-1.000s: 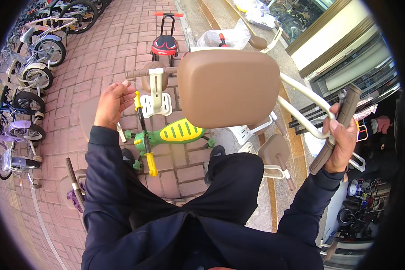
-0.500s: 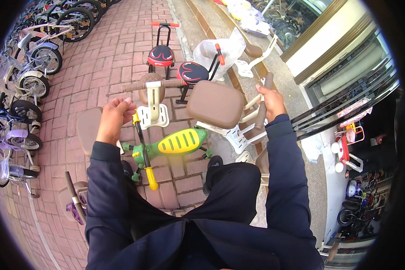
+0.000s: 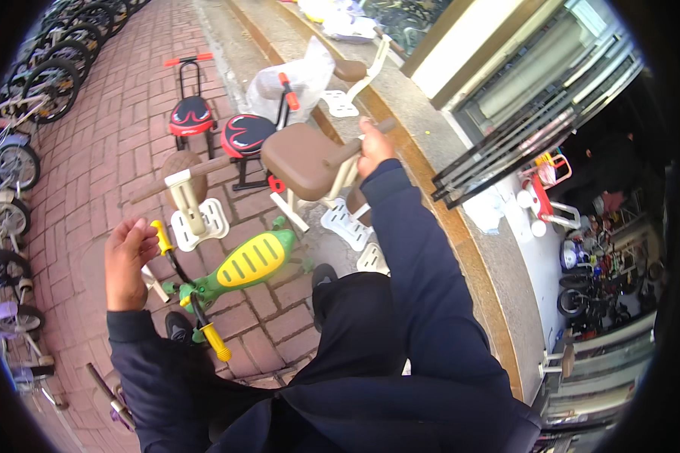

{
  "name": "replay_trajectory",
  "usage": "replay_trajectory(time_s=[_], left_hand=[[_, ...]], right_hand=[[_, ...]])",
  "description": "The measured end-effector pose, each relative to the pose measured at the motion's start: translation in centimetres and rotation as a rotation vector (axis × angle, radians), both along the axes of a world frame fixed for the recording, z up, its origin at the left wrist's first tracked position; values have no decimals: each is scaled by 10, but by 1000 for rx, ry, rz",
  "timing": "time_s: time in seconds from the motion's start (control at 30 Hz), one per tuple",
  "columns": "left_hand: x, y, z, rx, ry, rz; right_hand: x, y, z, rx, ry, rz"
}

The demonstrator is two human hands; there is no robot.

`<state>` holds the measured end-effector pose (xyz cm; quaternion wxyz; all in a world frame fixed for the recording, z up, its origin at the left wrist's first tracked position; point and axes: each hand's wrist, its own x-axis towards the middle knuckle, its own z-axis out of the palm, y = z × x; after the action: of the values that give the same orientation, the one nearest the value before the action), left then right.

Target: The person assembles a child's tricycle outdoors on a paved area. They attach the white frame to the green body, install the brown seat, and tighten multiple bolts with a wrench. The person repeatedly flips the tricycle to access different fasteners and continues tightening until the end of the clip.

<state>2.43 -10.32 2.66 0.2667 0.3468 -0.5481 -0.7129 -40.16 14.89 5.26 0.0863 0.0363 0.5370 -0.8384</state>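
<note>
My right hand (image 3: 375,149) is closed around the brown handlebar (image 3: 340,152) of a child bike seat with a padded brown cushion (image 3: 302,161). Below that cushion hangs a cream slotted footrest (image 3: 347,224). My left hand (image 3: 128,264) is raised, its fingers loosely curled and apart from the thumb, with nothing seen in it. Right beside its fingertips is the yellow grip of a handlebar (image 3: 213,342) on a green, animal-shaped child seat (image 3: 253,260) with a yellow slotted top. Just beyond stands another cream seat frame (image 3: 191,204) with a brown handlebar.
Two black-and-red child seats (image 3: 191,113) (image 3: 247,136) stand farther off, beside a clear plastic bag (image 3: 293,79). A cream-and-brown seat (image 3: 347,98) rests on the stone step (image 3: 461,249). Small bicycles (image 3: 15,166) line the left side. A red-and-white seat (image 3: 540,192) is by the doorway.
The view has swung, so the seats appear farther left. My right hand has tilted the held seat's handlebar nearer its cushion. My left hand remains beside the yellow grip.
</note>
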Motion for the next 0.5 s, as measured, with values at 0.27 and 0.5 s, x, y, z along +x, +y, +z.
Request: replay_trajectory(time_s=[0.27,0.5], left_hand=[[-6,-6,-13,7,-48,5],[-7,-8,-22,-48,-82,9]], right_hand=[[-9,-34,13,-109,-69,-83],[-37,-62,19,178,-94,-237]])
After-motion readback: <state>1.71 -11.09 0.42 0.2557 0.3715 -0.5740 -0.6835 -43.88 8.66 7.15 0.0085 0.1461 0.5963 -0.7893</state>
